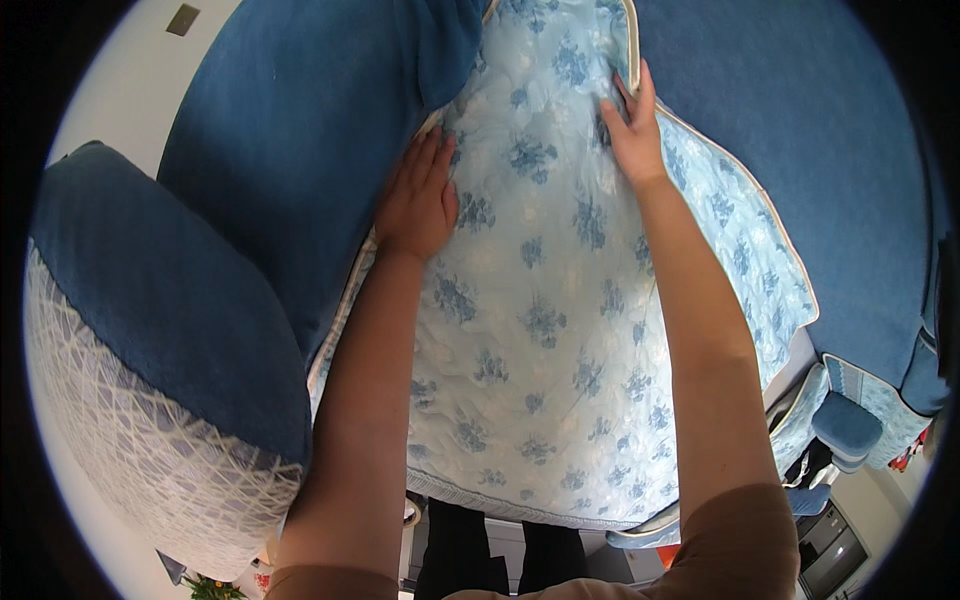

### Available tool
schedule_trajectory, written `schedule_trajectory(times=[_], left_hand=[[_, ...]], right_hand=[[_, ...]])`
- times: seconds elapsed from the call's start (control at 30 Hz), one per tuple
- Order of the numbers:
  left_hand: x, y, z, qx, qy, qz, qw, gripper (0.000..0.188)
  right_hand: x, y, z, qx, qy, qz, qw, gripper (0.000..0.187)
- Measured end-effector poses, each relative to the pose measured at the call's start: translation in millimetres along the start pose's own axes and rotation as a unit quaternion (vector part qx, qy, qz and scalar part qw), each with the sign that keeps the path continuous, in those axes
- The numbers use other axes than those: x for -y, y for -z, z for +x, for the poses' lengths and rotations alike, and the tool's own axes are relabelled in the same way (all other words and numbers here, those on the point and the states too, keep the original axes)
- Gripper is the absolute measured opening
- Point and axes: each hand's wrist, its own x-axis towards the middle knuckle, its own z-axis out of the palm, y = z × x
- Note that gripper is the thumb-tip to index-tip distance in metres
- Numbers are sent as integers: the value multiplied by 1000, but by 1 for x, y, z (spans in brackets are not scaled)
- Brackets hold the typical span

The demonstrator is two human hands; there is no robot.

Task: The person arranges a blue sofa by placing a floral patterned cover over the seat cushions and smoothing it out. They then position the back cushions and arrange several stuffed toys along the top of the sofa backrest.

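Note:
A pale blue quilted cover (545,320) with darker blue flower clusters and a cream-piped edge spreads over the sofa seat in front of me. My left hand (418,195) lies flat near the cover's left edge, beside the dark blue sofa cushion (290,130). Across from it, my right hand (636,135) touches the cover's right piped edge, thumb and forefinger stretched apart. Part of its fingers is hidden, and no firm grip shows. Small wrinkles run across the cloth between the hands.
A dark blue bolster-shaped cushion (180,270) with a white-patterned side stands at the left. Dark blue upholstery (790,130) fills the right. Lower right, a smaller blue cushion (846,428) sits by another flowered cover (880,410). Green leaves (213,588) show at bottom left.

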Motion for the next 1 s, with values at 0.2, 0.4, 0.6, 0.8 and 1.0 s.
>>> schedule_trajectory(times=[0.2,0.4,0.6,0.8,1.0], left_hand=[[0,0,2,0,8,-19,1000,49],[1,-5,1,-7,13,-59,998,47],[2,-3,0,-1,34,-88,996,48],[4,-7,-9,-1,35,-65,997,50],[2,-10,-8,2,46,-94,994,50]], right_hand=[[36,20,13,109,289,-349,885,58],[6,-19,62,244,51,-233,940,61],[-3,-33,90,305,-81,-228,921,53],[12,-49,123,341,-216,-212,890,41],[6,-45,96,297,-185,-221,910,39]])
